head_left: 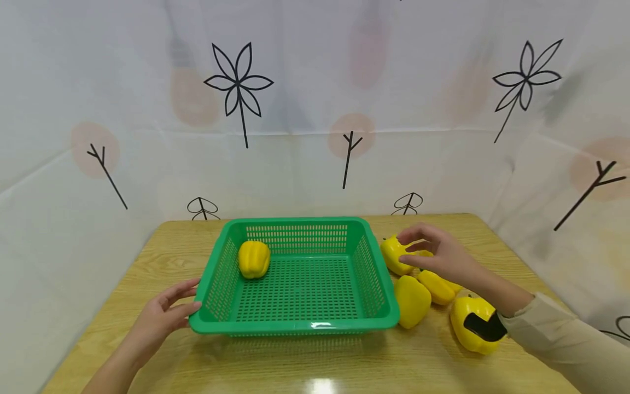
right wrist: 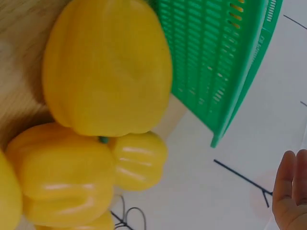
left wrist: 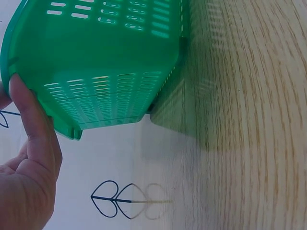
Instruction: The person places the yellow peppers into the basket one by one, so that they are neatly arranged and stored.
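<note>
A green plastic basket (head_left: 295, 326) with slotted walls stands on the table. My left hand (head_left: 164, 312) grips its rim at the near left corner, thumb over the edge and fingers outside; the left wrist view shows fingers (left wrist: 33, 115) along the rim's outer side. Inside, toward the far left, lies one yellow bell pepper (head_left: 254, 260). My right hand (head_left: 435, 254), fingers curved and apart with nothing between them, is over several more yellow bell peppers right of the basket. Its fingertips overlap the farthest pepper (head_left: 392, 255). Another pepper (right wrist: 108, 67) sits close against the basket's side.
The wooden table (head_left: 266, 366) extends in front of the basket. Nearest on the right is a large pepper (head_left: 465, 328), partly covered by a black shape at my right cuff. A white cloth (head_left: 305, 164) with plant drawings hangs behind the table and along its sides.
</note>
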The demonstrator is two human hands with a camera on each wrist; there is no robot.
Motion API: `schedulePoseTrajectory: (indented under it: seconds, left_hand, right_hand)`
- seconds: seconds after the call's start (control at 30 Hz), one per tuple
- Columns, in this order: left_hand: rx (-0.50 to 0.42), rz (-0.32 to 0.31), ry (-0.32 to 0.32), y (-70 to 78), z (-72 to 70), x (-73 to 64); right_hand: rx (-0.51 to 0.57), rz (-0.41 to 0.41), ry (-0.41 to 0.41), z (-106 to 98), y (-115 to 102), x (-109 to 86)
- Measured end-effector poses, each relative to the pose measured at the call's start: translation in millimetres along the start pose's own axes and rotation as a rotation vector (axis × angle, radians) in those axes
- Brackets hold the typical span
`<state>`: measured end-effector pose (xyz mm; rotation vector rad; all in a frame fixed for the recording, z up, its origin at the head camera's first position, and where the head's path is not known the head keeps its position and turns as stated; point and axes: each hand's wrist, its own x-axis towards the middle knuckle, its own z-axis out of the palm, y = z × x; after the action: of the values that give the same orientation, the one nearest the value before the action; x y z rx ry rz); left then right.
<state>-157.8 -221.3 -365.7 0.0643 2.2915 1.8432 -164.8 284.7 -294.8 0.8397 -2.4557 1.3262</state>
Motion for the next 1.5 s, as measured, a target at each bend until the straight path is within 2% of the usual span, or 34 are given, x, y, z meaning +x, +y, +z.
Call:
schedulePoseTrajectory:
  seconds: [0.17, 0.4, 1.07, 1.5]
  left_hand:
    - [0.004, -0.005, -0.004, 0.5, -0.6, 0.2]
    - [0.008, -0.017, -0.011, 1.8, -1.0, 0.4]
    - [-0.002, -0.005, -0.004, 0.4, 0.4, -0.2]
    - [0.002, -0.022, -0.013, 3.0, -0.2, -0.5]
  right_hand:
    - [-0.029, 0.019, 0.019, -8, 8, -11.4]
    - [-0.134, 0.059, 0.044, -16, 13, -23.7]
    - [-0.271, 0.127, 0.082, -23, 43, -58.3]
    - [-0.278, 0.166, 0.051, -35, 61, -87.1]
